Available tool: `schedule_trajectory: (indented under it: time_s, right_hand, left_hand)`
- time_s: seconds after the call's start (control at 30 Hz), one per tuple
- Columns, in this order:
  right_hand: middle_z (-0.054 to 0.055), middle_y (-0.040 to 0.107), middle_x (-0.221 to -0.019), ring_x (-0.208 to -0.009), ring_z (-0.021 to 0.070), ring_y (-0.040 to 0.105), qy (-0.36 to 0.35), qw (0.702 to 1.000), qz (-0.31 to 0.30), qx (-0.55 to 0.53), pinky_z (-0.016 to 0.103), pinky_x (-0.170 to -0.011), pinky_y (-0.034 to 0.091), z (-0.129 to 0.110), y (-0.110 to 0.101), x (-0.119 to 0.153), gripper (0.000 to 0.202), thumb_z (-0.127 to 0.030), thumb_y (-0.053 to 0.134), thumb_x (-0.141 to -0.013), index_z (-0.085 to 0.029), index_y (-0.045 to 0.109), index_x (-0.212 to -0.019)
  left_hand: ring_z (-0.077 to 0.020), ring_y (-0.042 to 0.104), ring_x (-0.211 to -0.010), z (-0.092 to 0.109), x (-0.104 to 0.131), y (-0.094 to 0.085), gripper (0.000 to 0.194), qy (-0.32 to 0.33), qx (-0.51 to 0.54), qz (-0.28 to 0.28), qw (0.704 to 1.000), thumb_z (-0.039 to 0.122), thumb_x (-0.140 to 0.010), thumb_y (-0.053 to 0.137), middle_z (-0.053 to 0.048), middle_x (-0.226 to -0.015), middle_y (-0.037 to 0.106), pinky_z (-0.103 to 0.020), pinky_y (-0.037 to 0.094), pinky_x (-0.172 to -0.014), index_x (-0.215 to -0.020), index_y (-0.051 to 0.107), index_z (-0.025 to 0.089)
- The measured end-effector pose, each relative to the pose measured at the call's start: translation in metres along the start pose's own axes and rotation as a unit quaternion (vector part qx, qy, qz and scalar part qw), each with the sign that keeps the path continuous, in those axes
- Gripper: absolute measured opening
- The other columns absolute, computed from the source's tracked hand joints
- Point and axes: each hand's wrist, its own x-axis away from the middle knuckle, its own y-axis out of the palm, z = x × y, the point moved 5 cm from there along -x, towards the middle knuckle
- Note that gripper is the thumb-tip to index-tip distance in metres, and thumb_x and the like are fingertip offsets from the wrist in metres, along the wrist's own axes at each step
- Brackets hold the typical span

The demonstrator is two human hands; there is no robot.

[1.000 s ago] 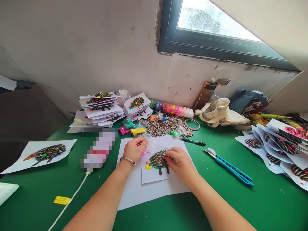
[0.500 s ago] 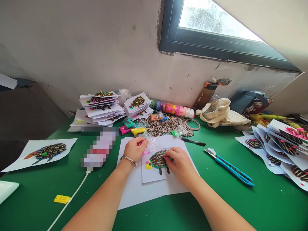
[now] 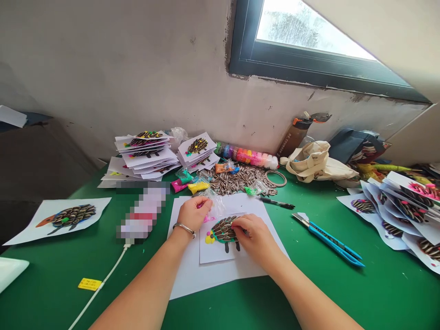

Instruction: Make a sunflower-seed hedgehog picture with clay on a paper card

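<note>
A small white card point(image 3: 209, 255) with a hedgehog picture point(image 3: 224, 229) lies on larger white sheets point(image 3: 185, 275). Dark striped sunflower seeds cover the hedgehog's body, edged in green clay, with a yellow face and pink dots. My left hand point(image 3: 194, 212), wearing a silver bangle, is closed in a pinch above the card's upper left, with a bit of magenta clay showing at the fingertips. My right hand point(image 3: 252, 233) pinches at the hedgehog's right side; its fingertips touch the seeds, and whatever they hold is hidden. Pink clay on a clear wrapper point(image 3: 208, 219) lies between the hands.
Behind the sheets are a seed pile point(image 3: 237, 178), bagged yellow clay point(image 3: 198, 187), a pen point(image 3: 278, 202) and a tape ring point(image 3: 276, 178). A blue utility knife point(image 3: 330, 240) lies right. Stacked seed pictures point(image 3: 147, 156) stand back left, more point(image 3: 395, 211) at right. A white cable point(image 3: 103, 282) runs front left.
The hedgehog card has slid slightly left on the sheets. My right hand keeps its pinch at the hedgehog's right side and has shifted a little with it. My left hand stays almost still.
</note>
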Motion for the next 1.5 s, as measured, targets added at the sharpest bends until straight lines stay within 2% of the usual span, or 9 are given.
schedule_trajectory:
  time_s: [0.17, 0.37, 0.67, 1.07, 1.33, 1.5]
  right_hand:
    - [-0.001, 0.068, -0.075, -0.071, 0.0163, 0.056, 0.021, 1.000, -0.002, -0.013, 0.028, -0.069, 0.038, 0.003, -0.004, 0.000, 0.020, -0.007, 0.054, -0.079, -0.022, 0.066, -0.080]
    - [0.002, 0.066, -0.078, -0.076, 0.0182, 0.054, 0.005, 1.000, 0.000, -0.006, 0.030, -0.071, 0.038, 0.006, -0.005, 0.002, 0.020, -0.007, 0.053, -0.079, -0.022, 0.067, -0.083]
    - [0.003, 0.064, -0.077, -0.076, 0.0185, 0.051, -0.009, 0.999, -0.040, 0.013, 0.031, -0.070, 0.040, -0.001, -0.004, 0.002, 0.023, -0.005, 0.055, -0.079, -0.022, 0.071, -0.084]
    - [0.002, 0.068, -0.080, -0.078, 0.0180, 0.055, -0.007, 0.998, -0.056, -0.025, 0.032, -0.074, 0.042, 0.007, -0.015, 0.001, 0.028, -0.007, 0.054, -0.079, -0.024, 0.071, -0.092]
    - [0.004, 0.064, -0.080, -0.076, 0.0177, 0.053, -0.075, 0.995, -0.058, 0.027, 0.032, -0.071, 0.040, -0.005, -0.013, 0.004, 0.028, -0.007, 0.052, -0.082, -0.024, 0.071, -0.090]
    - [0.004, 0.062, -0.078, -0.077, 0.0182, 0.050, -0.094, 0.991, -0.068, 0.064, 0.032, -0.070, 0.038, -0.011, -0.011, 0.005, 0.029, -0.005, 0.050, -0.082, -0.023, 0.069, -0.092]
  left_hand:
    - [-0.0196, 0.061, -0.065, 0.000, 0.000, 0.000, 0.029, 0.000, -0.001, 0.002, 1.000, 0.044, -0.072, 0.057, -0.003, -0.067, 0.068, -0.029, 0.046, -0.062, -0.073, 0.069, 0.018]
    - [-0.0191, 0.061, -0.064, 0.001, 0.000, 0.000, 0.029, 0.000, -0.001, 0.003, 1.000, 0.045, -0.071, 0.057, -0.002, -0.066, 0.068, -0.028, 0.046, -0.061, -0.072, 0.069, 0.018]
    - [-0.0192, 0.062, -0.062, -0.002, -0.001, 0.000, 0.028, 0.000, 0.001, 0.004, 1.000, 0.044, -0.072, 0.057, -0.002, -0.065, 0.068, -0.028, 0.046, -0.060, -0.072, 0.068, 0.019]
    - [-0.0185, 0.061, -0.061, -0.002, -0.001, 0.001, 0.028, 0.002, 0.003, 0.003, 1.000, 0.044, -0.072, 0.058, -0.002, -0.065, 0.068, -0.027, 0.046, -0.058, -0.072, 0.069, 0.019]
    - [-0.0193, 0.062, -0.062, 0.000, 0.000, 0.000, 0.030, -0.001, 0.006, 0.002, 1.000, 0.046, -0.071, 0.058, -0.003, -0.066, 0.068, -0.028, 0.047, -0.058, -0.074, 0.069, 0.018]
    - [-0.0200, 0.062, -0.064, 0.000, 0.000, 0.000, 0.029, 0.000, 0.003, 0.001, 1.000, 0.045, -0.072, 0.058, -0.004, -0.067, 0.069, -0.028, 0.047, -0.061, -0.074, 0.069, 0.018]
